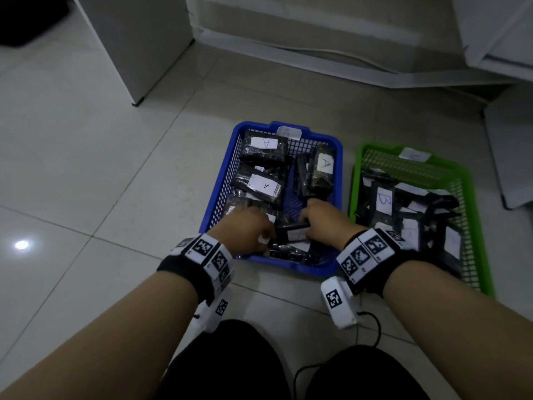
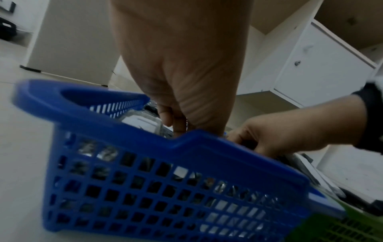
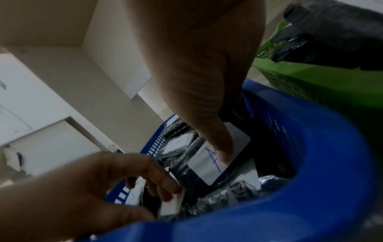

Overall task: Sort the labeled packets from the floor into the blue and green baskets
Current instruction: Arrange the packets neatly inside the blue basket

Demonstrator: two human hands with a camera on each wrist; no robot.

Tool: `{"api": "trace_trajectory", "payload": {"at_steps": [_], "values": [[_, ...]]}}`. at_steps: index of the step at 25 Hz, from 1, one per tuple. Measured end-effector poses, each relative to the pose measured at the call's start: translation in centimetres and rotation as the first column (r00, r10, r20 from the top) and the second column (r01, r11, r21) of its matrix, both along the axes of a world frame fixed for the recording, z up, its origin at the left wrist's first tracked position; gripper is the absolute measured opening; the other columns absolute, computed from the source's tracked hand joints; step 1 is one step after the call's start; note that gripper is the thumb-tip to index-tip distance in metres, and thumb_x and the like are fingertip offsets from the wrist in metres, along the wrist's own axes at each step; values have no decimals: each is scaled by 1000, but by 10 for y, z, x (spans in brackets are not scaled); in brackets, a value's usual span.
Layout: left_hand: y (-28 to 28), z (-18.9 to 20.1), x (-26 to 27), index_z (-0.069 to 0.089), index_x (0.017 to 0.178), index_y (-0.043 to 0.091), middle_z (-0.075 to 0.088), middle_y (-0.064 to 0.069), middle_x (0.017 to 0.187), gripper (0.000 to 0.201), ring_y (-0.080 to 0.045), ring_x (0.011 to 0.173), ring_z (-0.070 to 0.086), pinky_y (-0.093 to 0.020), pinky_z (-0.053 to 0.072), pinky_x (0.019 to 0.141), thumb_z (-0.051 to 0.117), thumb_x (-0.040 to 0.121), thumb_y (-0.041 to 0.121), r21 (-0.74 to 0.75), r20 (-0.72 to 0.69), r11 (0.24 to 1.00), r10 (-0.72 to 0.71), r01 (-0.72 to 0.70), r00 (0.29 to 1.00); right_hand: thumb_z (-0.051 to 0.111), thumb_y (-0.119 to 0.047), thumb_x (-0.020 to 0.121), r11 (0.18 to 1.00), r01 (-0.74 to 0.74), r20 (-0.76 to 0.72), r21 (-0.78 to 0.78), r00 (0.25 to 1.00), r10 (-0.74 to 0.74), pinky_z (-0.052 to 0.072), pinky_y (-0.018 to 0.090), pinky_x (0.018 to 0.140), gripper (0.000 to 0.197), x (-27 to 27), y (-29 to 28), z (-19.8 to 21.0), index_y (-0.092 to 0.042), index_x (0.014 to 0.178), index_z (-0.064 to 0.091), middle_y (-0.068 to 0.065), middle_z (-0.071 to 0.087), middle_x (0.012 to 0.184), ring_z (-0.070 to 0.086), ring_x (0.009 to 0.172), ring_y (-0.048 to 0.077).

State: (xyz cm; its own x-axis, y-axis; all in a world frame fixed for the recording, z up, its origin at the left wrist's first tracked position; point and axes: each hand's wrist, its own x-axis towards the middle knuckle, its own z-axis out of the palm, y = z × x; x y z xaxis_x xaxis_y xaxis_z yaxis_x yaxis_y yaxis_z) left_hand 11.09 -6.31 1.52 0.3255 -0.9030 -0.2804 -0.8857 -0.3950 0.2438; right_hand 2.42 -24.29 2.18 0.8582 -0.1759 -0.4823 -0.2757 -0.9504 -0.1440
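Hands — left (image 1: 248, 229), right (image 1: 323, 220) — both pinching one A-labelled packet (image 1: 291, 233) inside blue basket (image 1: 219, 197).

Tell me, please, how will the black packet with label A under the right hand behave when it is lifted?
The packet looks wrapped in glossy, crinkled plastic, so it may be somewhat slippery and may flex. It seems light: the right hand touches its label with a fingertip only. Its flat shape suggests it will not roll.

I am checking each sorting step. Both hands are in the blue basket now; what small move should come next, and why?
Probably let go and lift both hands out. The packet under the right hand is marked A and already lies inside the blue basket, beside the left hand.
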Motion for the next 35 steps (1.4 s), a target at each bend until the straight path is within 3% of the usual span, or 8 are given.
{"api": "trace_trajectory", "payload": {"at_steps": [4, 7, 11, 14, 18, 27, 30, 35], "values": [[-16, 0, -5, 71, 103, 29, 66, 4, 110, 23, -18, 104, 57, -31, 42, 92, 61, 83, 33, 102, 20, 995, 7, -9, 1000, 62, -24, 90, 963, 198, 96, 184, 971, -218, 43, 30, 78, 27, 0, -14, 27, -8, 111, 67, 10, 60, 105, 58, 98, 27], [-11, 5, 2, 71, 99, 21, 69, 4, 100, 18, -9, 89, 59, -23, 46, 82, 63, 85, 29, 67, -214, 989, 145, -133, 966, 65, -25, 87, 860, 356, 160, 366, 886, -435, 44, 29, 73, 24, -4, -26, 38, -10, 105, 68, 4, 63, 92, 59, 89, 22], [17, 23, 20, 68, 86, 21, 68, 9, 81, 10, -1, 69, 58, -13, 44, 65, 67, 84, 31, -40, -403, 891, 399, -451, 824, 67, -24, 82, 735, 470, 156, 489, 782, -603, 44, 32, 66, 24, -5, -23, 29, -1, 90, 66, 13, 65, 83, 61, 80, 31], [38, 29, 28, 69, 90, 16, 72, 2, 84, 9, -12, 73, 65, -28, 54, 74, 68, 83, 22, -53, -553, 717, 558, -695, 618, 66, -20, 82, 654, 503, 109, 564, 740, -663, 47, 37, 64, 25, 1, -4, 17, 4, 78, 61, 23, 63, 80, 63, 74, 35], [50, 23, 30, 59, 118, 20, 68, 1, 85, 35, -17, 80, 64, -26, 48, 74, 65, 85, 28, -53, -333, 714, 646, -698, 687, 69, -10, 84, 474, 561, -189, 679, 757, -626, 55, 54, 74, 20, 9, 30, 3, -2, 74, 53, 17, 57, 69, 61, 59, 33], [47, 7, 23, 35, 142, 23, 44, -10, 125, 70, -28, 113, 48, -38, 47, 91, 64, 79, 26, -163, -34, 885, 437, -436, 899, 73, -18, 82, 704, 464, -129, 537, 871, -475, 54, 40, 63, 26, 29, 52, -2, -3, 74, 55, 28, 69, 86, 69, 72, 36], [40, -3, 30, 44, 139, 31, 36, -1, 145, 68, -25, 127, 35, -41, 43, 99, 68, 76, 24, -134, 37, 975, 182, -175, 983, 72, -26, 83, 891, 344, 6, 298, 932, -362, 53, 33, 81, 26, 25, 26, 6, -1, 90, 70, 14, 71, 98, 66, 92, 27], [19, -4, 32, 51, 131, 30, 34, 2, 146, 61, -26, 133, 26, -46, 32, 110, 70, 73, 32, -90, 72, 989, 128, -121, 989, 75, -39, 76, 998, 51, -94, 34, 994, -47, 42, 33, 91, 59, 10, 14, -15, -7, 122, 56, 13, 61, 120, 48, 115, 31]]}}
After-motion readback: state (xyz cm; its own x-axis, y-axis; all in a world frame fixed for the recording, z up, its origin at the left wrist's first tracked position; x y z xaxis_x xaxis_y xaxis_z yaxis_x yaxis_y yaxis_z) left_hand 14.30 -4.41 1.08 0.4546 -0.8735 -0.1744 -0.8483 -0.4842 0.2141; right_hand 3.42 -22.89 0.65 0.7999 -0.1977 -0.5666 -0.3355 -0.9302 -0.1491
